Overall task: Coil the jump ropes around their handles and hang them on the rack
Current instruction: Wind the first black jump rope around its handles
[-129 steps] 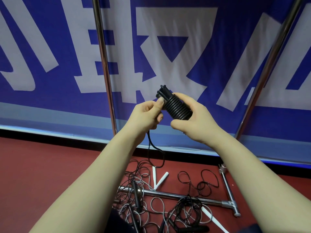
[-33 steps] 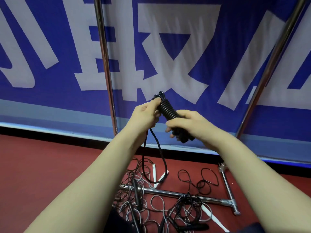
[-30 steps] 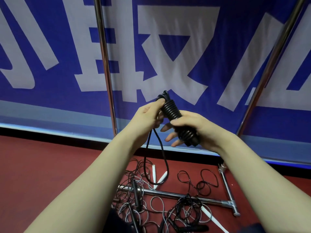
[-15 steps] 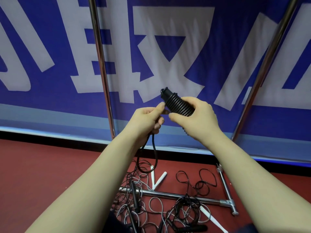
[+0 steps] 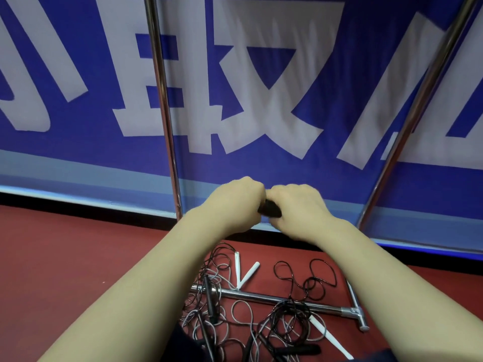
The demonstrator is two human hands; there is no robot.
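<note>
My left hand [image 5: 236, 202] and my right hand [image 5: 296, 206] are closed together, knuckles up, around the coiled black jump rope [image 5: 270, 210]. Only a short black end of the bundle shows between them; the rest is hidden by the fingers. On the red floor below lies a tangle of loose jump ropes [image 5: 235, 309], with black handles [image 5: 210, 296] and white handles [image 5: 247, 274]. The rack's chrome uprights [image 5: 163, 105] rise in front of the blue banner, and its base bar [image 5: 282, 300] lies under the ropes.
A blue banner with large white characters [image 5: 261, 100] fills the background behind the rack. A second slanted chrome upright [image 5: 418, 105] stands at the right. A short crossbar foot [image 5: 356, 307] ends the base bar at the right. Bare red floor [image 5: 65, 257] lies to the left.
Both hands have dropped lower and closed over the coiled bundle, which was tilted up and plainly visible before. The loose rope tail hanging under my left hand no longer shows.
</note>
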